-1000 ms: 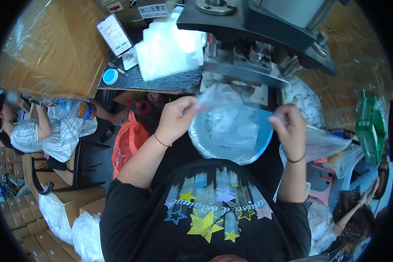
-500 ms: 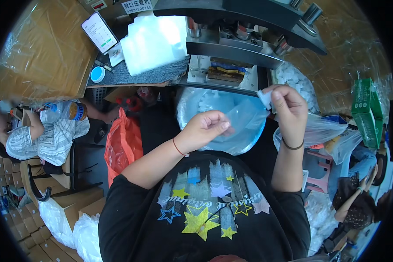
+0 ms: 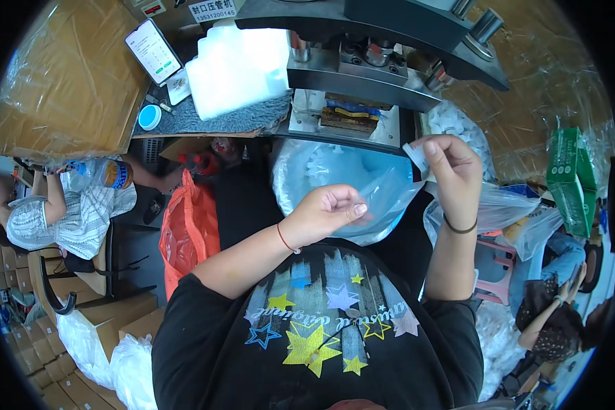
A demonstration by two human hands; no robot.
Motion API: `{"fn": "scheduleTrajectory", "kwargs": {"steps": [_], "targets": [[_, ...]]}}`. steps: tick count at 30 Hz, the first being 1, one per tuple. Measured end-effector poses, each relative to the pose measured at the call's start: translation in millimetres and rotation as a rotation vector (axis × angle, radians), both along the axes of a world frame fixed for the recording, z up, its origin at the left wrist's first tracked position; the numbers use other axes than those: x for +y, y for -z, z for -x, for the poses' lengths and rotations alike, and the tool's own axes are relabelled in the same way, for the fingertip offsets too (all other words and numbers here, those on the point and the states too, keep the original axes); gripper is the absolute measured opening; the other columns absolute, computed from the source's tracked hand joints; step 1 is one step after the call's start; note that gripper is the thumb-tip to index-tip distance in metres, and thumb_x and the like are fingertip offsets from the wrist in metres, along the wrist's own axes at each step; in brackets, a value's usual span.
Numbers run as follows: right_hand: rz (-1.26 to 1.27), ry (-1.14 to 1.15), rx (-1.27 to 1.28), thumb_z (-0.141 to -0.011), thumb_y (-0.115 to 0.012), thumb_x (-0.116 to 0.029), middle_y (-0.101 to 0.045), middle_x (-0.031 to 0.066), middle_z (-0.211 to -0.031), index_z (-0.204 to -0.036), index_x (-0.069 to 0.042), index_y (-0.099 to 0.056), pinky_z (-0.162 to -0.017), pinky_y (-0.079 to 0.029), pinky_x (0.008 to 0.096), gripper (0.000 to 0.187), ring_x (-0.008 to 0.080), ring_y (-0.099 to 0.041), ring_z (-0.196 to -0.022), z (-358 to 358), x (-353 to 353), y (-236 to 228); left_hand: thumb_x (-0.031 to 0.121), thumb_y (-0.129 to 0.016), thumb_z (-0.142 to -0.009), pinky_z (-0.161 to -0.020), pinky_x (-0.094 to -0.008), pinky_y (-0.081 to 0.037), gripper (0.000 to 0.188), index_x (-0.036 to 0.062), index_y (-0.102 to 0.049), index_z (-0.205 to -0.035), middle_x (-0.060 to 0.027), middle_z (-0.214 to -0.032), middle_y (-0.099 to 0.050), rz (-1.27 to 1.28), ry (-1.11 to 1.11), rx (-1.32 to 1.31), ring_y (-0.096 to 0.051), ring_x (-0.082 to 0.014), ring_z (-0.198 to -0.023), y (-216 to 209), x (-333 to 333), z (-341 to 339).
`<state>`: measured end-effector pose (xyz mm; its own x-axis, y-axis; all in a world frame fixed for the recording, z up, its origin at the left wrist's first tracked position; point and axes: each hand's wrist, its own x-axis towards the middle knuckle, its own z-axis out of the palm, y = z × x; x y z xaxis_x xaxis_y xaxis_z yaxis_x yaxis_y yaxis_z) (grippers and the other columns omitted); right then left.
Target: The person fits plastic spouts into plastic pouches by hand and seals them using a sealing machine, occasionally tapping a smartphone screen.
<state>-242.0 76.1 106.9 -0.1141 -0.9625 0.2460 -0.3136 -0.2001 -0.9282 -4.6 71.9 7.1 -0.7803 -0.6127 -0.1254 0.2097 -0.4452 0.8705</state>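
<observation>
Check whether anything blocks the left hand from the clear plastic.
Nothing visible does. The left hand has its fingertips right at the clear plastic over the basin; whether they pinch it is too blurred to tell. The right hand, pinching a small pale piece, is off to the right.

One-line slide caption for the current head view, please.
Right hand pinches a small pale piece while the left hand curls near a round blue basin by a metal press.

head: left fisheye, head-worn | faces down | fingers near, mid-frame | black shirt along lower edge
</observation>
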Motion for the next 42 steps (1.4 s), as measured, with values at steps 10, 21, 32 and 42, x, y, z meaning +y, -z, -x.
{"fn": "scheduleTrajectory", "kwargs": {"steps": [10,21,32,42], "targets": [[-0.11,-0.229,0.282,-0.095,-0.066,-0.018,-0.067,0.0042,-0.083,-0.086,0.0,-0.065,-0.071,-0.048,0.0264,0.021,0.0114,-0.061,-0.077,8,-2,2,0.021,-0.059,-0.102,-0.087,-0.0336,-0.056,0.022,0.0009,-0.061,-0.11,-0.0143,-0.108,-0.071,-0.122,0.087,0.003,-0.071,-0.0223,-0.097,-8,-2,3],[-0.048,0.216,1.116,-0.089,-0.066,-0.012,-0.063,0.016,-0.1,-0.117,-0.01,-0.061,-0.073,-0.052,0.0441,0.028,0.0395,-0.064,-0.087,74,-22,30,0.012,-0.063,-0.097,-0.077,-0.0298,-0.06,0.017,0.0048,-0.062,-0.112,-0.0127,-0.109,-0.071,-0.256,0.015,-0.06,-0.072,-0.021,-0.093,4,-25,-5],[-0.045,0.246,1.0,-0.081,-0.062,0.002,-0.057,0.02,-0.106,-0.103,-0.003,-0.062,-0.084,-0.05,0.0453,0.023,0.0417,-0.059,-0.098,104,-38,77,0.019,-0.067,-0.094,-0.081,-0.0332,-0.053,0.038,-0.0004,-0.045,-0.118,-0.0096,-0.102,-0.055,0.396,-0.707,-0.295,-0.063,-0.0198,-0.089,-3,-90,-28],[0.267,0.413,0.972,-0.094,-0.052,-0.001,-0.06,0.0192,-0.109,-0.114,0.0,-0.063,-0.09,-0.048,0.0424,0.023,0.0385,-0.06,-0.102,79,-15,43,0.025,-0.057,-0.099,-0.092,-0.0466,-0.047,0.029,0.0051,-0.06,-0.12,-0.0159,-0.118,-0.063,1.321,-0.623,-0.988,-0.061,-0.0346,-0.107,4,-82,-102]]}}
